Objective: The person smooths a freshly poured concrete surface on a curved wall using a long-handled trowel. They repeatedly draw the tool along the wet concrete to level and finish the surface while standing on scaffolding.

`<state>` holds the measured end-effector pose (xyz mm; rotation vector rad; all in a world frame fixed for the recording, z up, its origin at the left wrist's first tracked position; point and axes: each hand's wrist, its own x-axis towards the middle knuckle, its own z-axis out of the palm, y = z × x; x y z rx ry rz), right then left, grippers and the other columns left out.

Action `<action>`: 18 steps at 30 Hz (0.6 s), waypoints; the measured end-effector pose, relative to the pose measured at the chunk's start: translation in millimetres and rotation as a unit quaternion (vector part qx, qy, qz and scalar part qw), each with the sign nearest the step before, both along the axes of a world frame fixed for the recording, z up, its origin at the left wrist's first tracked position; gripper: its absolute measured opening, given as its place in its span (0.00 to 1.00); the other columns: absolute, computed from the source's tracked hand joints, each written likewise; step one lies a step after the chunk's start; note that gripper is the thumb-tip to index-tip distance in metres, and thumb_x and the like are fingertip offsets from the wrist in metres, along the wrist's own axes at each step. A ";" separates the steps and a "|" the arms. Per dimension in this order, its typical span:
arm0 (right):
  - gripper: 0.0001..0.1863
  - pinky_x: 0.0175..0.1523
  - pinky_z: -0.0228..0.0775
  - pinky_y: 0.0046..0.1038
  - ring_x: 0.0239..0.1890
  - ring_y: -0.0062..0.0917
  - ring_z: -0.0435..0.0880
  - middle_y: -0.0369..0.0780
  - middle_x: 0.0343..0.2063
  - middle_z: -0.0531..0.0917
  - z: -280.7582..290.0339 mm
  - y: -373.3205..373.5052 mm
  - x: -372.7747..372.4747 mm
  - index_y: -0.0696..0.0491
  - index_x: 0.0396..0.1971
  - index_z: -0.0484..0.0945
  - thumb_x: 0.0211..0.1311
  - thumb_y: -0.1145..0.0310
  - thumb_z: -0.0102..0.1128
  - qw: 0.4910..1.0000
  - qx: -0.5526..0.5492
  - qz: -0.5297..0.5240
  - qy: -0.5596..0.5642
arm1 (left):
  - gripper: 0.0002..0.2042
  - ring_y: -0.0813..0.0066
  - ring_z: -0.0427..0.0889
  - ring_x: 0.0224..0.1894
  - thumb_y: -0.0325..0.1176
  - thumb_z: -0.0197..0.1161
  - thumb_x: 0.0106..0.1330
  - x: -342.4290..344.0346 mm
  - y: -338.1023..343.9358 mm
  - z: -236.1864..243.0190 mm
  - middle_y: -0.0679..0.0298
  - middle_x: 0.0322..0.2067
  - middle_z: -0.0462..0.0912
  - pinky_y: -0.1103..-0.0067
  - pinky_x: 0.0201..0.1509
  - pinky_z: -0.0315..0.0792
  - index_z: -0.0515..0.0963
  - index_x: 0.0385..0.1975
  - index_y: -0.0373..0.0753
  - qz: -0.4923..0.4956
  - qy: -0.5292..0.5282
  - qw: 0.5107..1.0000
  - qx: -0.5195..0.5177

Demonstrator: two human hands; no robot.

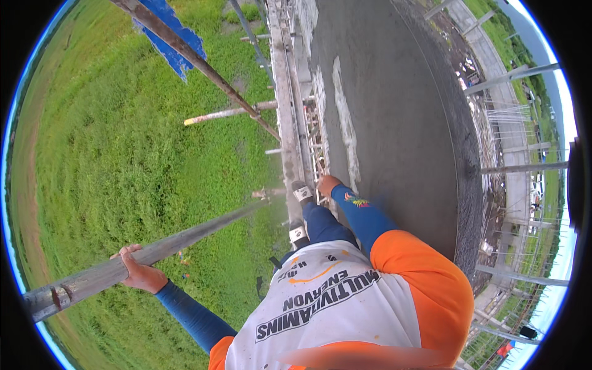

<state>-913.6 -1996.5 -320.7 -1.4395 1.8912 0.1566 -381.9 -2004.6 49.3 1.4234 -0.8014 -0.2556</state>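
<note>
My left hand point(142, 272) is wrapped round a thick grey metal pole point(200, 236), which slants across the left side over the grass. By the near edge of a smooth grey concrete slab point(398, 117), my right hand point(328, 184) is curled closed. Whatever it may hold is hidden behind the fingers. A pale, rough strip of mortar point(345, 120) runs along the slab just beyond that hand. My feet, in white-and-black footwear point(301, 193), stand on a narrow plank point(288, 117) beside the slab edge.
Green grass point(135, 166) lies far below the plank on the left. A rusty scaffold pole point(203, 61) with torn blue sheeting point(176, 46) crosses the upper left, meeting a short horizontal pipe point(231, 113). On the right, beyond the slab, stand concrete beams point(512, 142) and upright posts point(524, 168).
</note>
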 end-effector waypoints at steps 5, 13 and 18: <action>0.23 0.60 0.77 0.42 0.52 0.49 0.85 0.58 0.47 0.85 -24.3 -28.8 -14.3 0.59 0.45 0.86 0.57 0.59 0.59 0.985 0.131 0.110 0.017 | 0.11 0.70 0.81 0.36 0.34 0.63 0.69 -4.4 1.7 -2.9 0.60 0.29 0.83 0.63 0.55 0.74 0.72 0.47 0.41 0.041 0.022 0.999 -0.002; 0.15 0.52 0.81 0.42 0.46 0.46 0.88 0.51 0.43 0.88 -52.9 -191.8 11.8 0.56 0.39 0.89 0.57 0.65 0.59 0.899 0.001 0.436 0.041 | 0.14 0.69 0.81 0.43 0.35 0.64 0.69 -12.0 5.7 3.7 0.60 0.36 0.80 0.60 0.59 0.72 0.72 0.51 0.40 0.083 0.042 0.994 0.058; 0.15 0.50 0.80 0.43 0.42 0.43 0.89 0.49 0.35 0.89 0.0 -347.4 38.7 0.54 0.36 0.89 0.62 0.60 0.60 0.831 -0.147 0.527 0.097 | 0.16 0.69 0.80 0.47 0.35 0.64 0.68 -11.0 13.4 8.2 0.61 0.38 0.79 0.60 0.61 0.72 0.72 0.52 0.42 0.082 0.085 0.989 0.086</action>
